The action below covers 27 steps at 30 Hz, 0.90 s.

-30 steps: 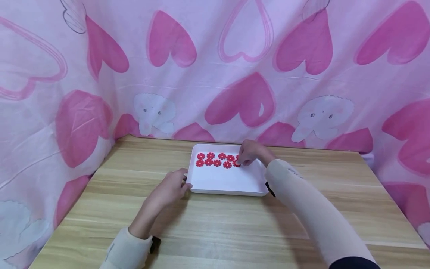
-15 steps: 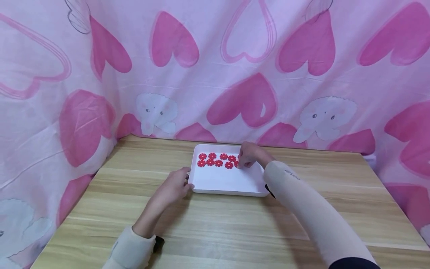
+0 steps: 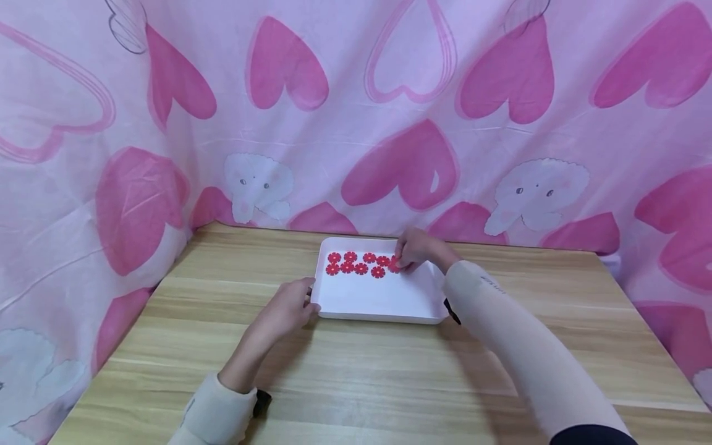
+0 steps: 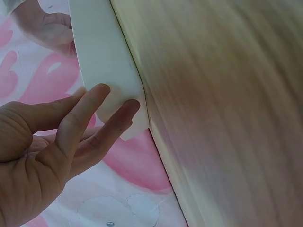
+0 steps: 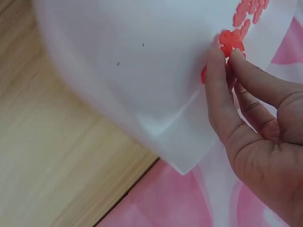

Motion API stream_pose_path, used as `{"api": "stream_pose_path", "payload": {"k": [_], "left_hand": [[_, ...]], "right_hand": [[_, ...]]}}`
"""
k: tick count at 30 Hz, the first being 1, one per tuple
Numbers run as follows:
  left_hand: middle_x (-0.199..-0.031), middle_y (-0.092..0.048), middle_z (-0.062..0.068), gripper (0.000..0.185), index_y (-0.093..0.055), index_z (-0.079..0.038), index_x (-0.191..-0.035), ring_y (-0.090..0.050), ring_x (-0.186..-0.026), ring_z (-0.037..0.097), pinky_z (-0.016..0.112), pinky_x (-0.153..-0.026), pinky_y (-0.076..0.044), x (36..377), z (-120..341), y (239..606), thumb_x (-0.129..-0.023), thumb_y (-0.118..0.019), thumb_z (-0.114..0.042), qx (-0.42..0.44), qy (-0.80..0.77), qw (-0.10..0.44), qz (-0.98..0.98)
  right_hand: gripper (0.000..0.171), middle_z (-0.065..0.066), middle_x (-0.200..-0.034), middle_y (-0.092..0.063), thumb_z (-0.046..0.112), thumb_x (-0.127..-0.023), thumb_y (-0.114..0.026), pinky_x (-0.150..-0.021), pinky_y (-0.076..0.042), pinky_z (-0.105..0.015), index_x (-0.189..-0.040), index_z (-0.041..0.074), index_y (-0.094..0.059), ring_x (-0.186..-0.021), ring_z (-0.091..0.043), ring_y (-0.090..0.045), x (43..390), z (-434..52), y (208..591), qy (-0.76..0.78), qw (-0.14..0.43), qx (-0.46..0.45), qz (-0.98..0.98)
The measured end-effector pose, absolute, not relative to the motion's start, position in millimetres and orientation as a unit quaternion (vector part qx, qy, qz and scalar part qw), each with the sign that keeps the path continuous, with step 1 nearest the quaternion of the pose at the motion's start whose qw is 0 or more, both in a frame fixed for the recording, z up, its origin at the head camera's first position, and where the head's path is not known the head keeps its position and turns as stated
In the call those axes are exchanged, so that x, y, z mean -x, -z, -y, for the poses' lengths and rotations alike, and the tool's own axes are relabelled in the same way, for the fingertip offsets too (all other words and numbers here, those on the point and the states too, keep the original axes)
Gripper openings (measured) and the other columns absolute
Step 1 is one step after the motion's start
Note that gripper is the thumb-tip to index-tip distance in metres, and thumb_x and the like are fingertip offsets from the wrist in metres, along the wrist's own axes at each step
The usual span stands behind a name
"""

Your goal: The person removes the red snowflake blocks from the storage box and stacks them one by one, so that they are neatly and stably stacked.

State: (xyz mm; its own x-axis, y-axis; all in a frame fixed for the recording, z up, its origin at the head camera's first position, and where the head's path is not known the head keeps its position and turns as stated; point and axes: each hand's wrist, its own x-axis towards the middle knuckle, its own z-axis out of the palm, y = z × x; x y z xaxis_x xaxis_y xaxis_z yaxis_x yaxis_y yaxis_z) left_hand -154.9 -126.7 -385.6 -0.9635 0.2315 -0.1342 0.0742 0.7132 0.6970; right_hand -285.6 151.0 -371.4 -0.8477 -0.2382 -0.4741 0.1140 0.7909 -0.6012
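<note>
Probably a home corner: wooden table (image 3: 389, 371) walled by pink heart-print bedsheet (image 3: 356, 111).

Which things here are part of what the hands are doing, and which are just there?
In the job:
right hand, pinching a red flower piece
other red flowers in rows
white tray that holds them
left hand, fingers straight against the tray's near left corner

Just there:
wooden table
pink heart cloth behind
</note>
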Motion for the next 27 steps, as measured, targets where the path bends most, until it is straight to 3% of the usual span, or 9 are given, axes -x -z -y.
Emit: {"api": "stream_pose_path", "payload": {"k": [8,14,20,27], "left_hand": [[-0.111,-0.068,0.021,0.041,-0.057,0.010,-0.130,-0.064,-0.088,0.022,0.028,-0.068,-0.057,154.8,126.2,385.5,-0.090,-0.067,0.006,-0.082,-0.369,0.110,-0.919],[-0.108,-0.068,0.020,0.037,-0.059,0.010,-0.126,-0.062,-0.085,0.021,0.027,-0.066,-0.056,154.5,127.4,385.7,-0.091,-0.066,0.006,-0.088,-0.372,0.106,-0.918],[-0.105,-0.068,0.019,0.033,-0.061,0.010,-0.123,-0.061,-0.083,0.020,0.027,-0.065,-0.056,154.4,127.6,385.9,-0.090,-0.066,0.007,-0.093,-0.370,0.102,-0.919],[-0.109,-0.068,0.019,0.036,-0.060,0.010,-0.126,-0.061,-0.083,0.021,0.027,-0.065,-0.055,154.4,125.6,384.8,-0.091,-0.067,0.006,-0.083,-0.367,0.111,-0.920]], "right_hand": [[0.014,-0.015,-0.102,-0.067,0.005,-0.092,-0.069,-0.084,-0.059,-0.037,-0.105,-0.002,-0.067,-0.088,-0.025,-0.071,289.1,-171.0,362.2,0.349,0.286,0.028,-0.892],[0.015,-0.015,-0.098,-0.066,0.004,-0.092,-0.069,-0.089,-0.057,-0.041,-0.106,-0.001,-0.065,-0.086,-0.025,-0.071,291.7,-186.5,357.0,0.367,0.289,0.015,-0.884],[0.018,-0.014,-0.097,-0.066,0.008,-0.092,-0.071,-0.086,-0.059,-0.038,-0.106,-0.001,-0.063,-0.084,-0.024,-0.070,290.1,-202.0,352.1,0.359,0.283,0.017,-0.889],[0.019,-0.013,-0.091,-0.066,0.005,-0.092,-0.070,-0.090,-0.057,-0.045,-0.105,-0.004,-0.061,-0.079,-0.022,-0.070,286.4,-224.1,346.0,0.369,0.287,0.026,-0.884]]}}
